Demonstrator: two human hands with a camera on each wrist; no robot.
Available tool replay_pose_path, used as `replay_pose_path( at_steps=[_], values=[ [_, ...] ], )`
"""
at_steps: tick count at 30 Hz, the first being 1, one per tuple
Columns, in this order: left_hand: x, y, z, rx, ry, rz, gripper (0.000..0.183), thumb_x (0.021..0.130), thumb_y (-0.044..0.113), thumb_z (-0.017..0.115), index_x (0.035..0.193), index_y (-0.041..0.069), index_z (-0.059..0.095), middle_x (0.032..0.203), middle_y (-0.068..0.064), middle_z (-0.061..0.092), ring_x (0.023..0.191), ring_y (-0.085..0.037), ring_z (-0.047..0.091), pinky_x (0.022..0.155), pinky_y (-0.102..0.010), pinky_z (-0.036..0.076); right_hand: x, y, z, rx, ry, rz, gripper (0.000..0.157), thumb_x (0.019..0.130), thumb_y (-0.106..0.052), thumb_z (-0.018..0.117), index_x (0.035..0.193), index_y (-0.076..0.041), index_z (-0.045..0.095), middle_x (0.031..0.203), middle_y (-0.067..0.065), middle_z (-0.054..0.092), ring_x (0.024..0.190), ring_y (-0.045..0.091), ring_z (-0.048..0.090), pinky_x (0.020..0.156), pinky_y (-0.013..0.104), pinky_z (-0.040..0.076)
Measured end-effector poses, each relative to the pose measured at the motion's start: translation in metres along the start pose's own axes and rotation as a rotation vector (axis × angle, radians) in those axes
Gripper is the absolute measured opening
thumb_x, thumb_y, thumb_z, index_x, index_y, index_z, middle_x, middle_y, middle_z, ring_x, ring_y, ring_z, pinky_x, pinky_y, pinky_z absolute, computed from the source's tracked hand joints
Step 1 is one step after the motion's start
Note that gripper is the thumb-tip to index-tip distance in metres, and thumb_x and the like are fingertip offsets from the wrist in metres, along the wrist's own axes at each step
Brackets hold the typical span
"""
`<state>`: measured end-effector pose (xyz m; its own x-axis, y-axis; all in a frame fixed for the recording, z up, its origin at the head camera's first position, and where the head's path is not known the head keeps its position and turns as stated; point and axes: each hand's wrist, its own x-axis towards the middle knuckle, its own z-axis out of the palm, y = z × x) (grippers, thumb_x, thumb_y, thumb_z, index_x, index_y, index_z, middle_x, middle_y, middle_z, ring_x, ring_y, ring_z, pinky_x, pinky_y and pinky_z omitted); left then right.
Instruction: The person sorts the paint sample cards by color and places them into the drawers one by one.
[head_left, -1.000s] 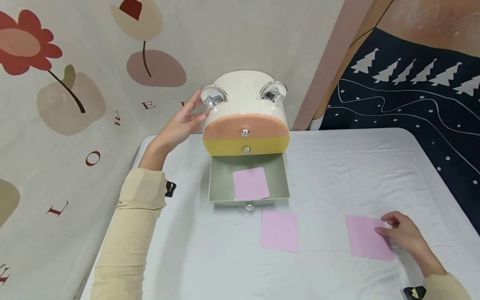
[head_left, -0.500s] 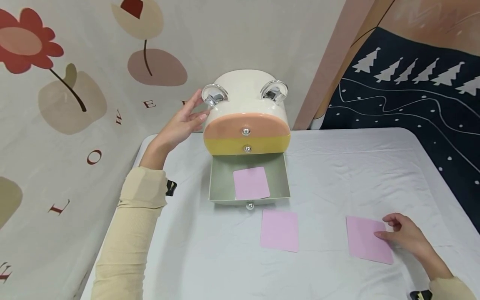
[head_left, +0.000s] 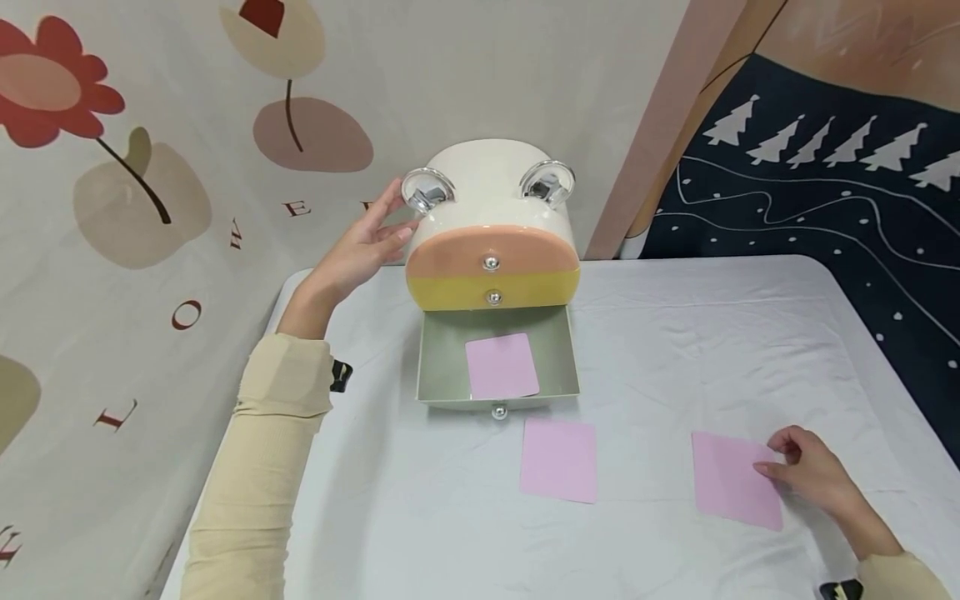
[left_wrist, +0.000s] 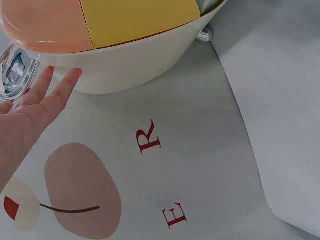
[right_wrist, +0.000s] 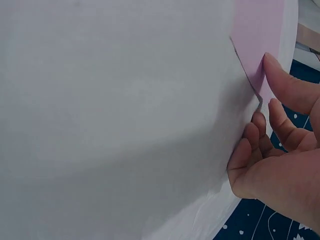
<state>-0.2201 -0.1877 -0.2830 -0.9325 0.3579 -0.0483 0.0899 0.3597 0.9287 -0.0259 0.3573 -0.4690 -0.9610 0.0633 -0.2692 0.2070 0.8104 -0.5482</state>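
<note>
A frog-shaped drawer box [head_left: 487, 187] with a white body and two silver eye-like knobs stands at the back of the table. Its lowest green drawer [head_left: 555, 367] is pulled out, with a pink paper square [head_left: 502, 367] inside. My left hand [head_left: 360, 250] rests straight fingers against the box's left side, beside one eye; the left wrist view shows those fingertips [left_wrist: 75, 72] at the white wall. Far to the right, my right hand [head_left: 813, 471] pinches the right edge of another pink paper square [head_left: 731, 479]. That edge bends up slightly in the right wrist view.
A third pink paper square [head_left: 558, 461] lies flat in front of the drawer's silver knob [head_left: 499, 412]. Orange [head_left: 450, 254] and yellow [head_left: 450, 292] drawers above are closed. A flower-printed cloth [head_left: 187, 83] hangs behind and left; white cloth [head_left: 637, 350] covers the table.
The paper under my right hand has turned and slid slightly, its lower right corner shifting toward me. My right hand moved a little to the right. The left hand stays at the box.
</note>
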Motion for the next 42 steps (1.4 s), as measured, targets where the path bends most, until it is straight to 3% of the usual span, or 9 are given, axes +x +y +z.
replay_pose_path(
  at_steps=[5, 14, 23, 26, 30, 33, 39, 40, 42],
  values=[
    [0.0, 0.0, 0.001, -0.003, -0.002, -0.002, 0.066, 0.097, 0.017, 0.044, 0.147, 0.034, 0.004, 0.152, 0.0, 0.011, 0.131, -0.019, 0.032, 0.102, -0.045, 0.033, 0.001, 0.004, -0.006, 0.075, -0.012, 0.053, 0.024, 0.083, -0.009, 0.064, 0.093, 0.009, 0.051, 0.079, 0.007, 0.053, 0.066, 0.012, 0.045, 0.052, 0.022, 0.04],
    [0.0, -0.002, 0.001, -0.008, -0.004, 0.008, 0.066, 0.097, 0.017, 0.044, 0.147, 0.033, 0.004, 0.151, 0.0, 0.011, 0.131, -0.019, 0.032, 0.102, -0.047, 0.032, 0.012, 0.008, -0.015, 0.218, -0.051, 0.108, 0.026, 0.091, -0.007, 0.052, 0.104, 0.015, 0.05, 0.082, 0.007, 0.061, 0.067, 0.005, 0.054, 0.057, 0.021, 0.049],
    [0.001, -0.003, 0.0, -0.004, -0.003, 0.011, 0.066, 0.097, 0.016, 0.044, 0.147, 0.032, 0.004, 0.151, -0.002, 0.011, 0.131, -0.021, 0.031, 0.101, -0.047, 0.033, 0.076, 0.053, -0.023, 0.368, 0.099, -0.038, 0.026, 0.094, -0.019, 0.053, 0.107, 0.003, 0.054, 0.091, -0.001, 0.06, 0.076, 0.005, 0.057, 0.064, 0.019, 0.051],
    [0.001, -0.002, 0.0, -0.005, -0.002, 0.007, 0.067, 0.097, 0.015, 0.044, 0.147, 0.032, 0.004, 0.151, -0.002, 0.011, 0.131, -0.021, 0.031, 0.101, -0.047, 0.032, 0.092, 0.03, -0.034, 0.488, 0.084, -0.081, 0.026, 0.092, -0.018, 0.057, 0.107, 0.003, 0.055, 0.093, 0.001, 0.06, 0.079, 0.007, 0.059, 0.066, 0.02, 0.052],
    [0.001, -0.001, 0.0, -0.003, -0.001, 0.008, 0.067, 0.097, 0.014, 0.044, 0.147, 0.031, 0.003, 0.152, -0.002, 0.011, 0.131, -0.021, 0.031, 0.101, -0.047, 0.032, 0.086, -0.047, -0.055, 0.519, 0.029, -0.116, 0.025, 0.092, -0.009, 0.054, 0.108, 0.01, 0.051, 0.091, 0.001, 0.059, 0.078, 0.006, 0.057, 0.068, 0.018, 0.051],
    [0.001, -0.001, 0.001, 0.008, 0.003, 0.01, 0.067, 0.097, 0.015, 0.044, 0.147, 0.032, 0.003, 0.152, -0.002, 0.011, 0.131, -0.02, 0.032, 0.101, -0.047, 0.033, 0.087, -0.088, -0.059, 0.541, 0.012, -0.137, 0.026, 0.093, -0.007, 0.052, 0.11, 0.012, 0.049, 0.094, 0.004, 0.058, 0.079, 0.008, 0.056, 0.07, 0.018, 0.05],
    [0.001, -0.001, 0.001, 0.02, 0.006, 0.009, 0.066, 0.097, 0.017, 0.044, 0.147, 0.032, 0.003, 0.151, -0.002, 0.012, 0.131, -0.02, 0.032, 0.101, -0.048, 0.033, 0.17, -0.045, -0.016, 0.696, 0.042, -0.175, 0.037, 0.083, -0.023, 0.067, 0.111, -0.001, 0.058, 0.104, 0.016, 0.058, 0.084, 0.022, 0.059, 0.07, 0.026, 0.053],
    [0.001, -0.001, 0.001, 0.021, 0.005, 0.01, 0.066, 0.097, 0.017, 0.044, 0.147, 0.032, 0.003, 0.151, -0.002, 0.012, 0.131, -0.02, 0.032, 0.101, -0.047, 0.033, 0.172, -0.052, -0.013, 0.714, 0.037, -0.183, 0.037, 0.082, -0.023, 0.068, 0.11, 0.0, 0.059, 0.103, 0.014, 0.059, 0.083, 0.022, 0.059, 0.069, 0.026, 0.053],
    [0.001, -0.001, 0.001, 0.023, 0.006, 0.009, 0.066, 0.097, 0.017, 0.044, 0.147, 0.032, 0.003, 0.151, -0.002, 0.012, 0.131, -0.02, 0.032, 0.101, -0.047, 0.034, 0.15, -0.098, -0.017, 0.673, 0.025, -0.154, 0.034, 0.086, -0.018, 0.064, 0.111, 0.004, 0.056, 0.1, 0.013, 0.059, 0.081, 0.021, 0.058, 0.07, 0.024, 0.053]
  ],
)
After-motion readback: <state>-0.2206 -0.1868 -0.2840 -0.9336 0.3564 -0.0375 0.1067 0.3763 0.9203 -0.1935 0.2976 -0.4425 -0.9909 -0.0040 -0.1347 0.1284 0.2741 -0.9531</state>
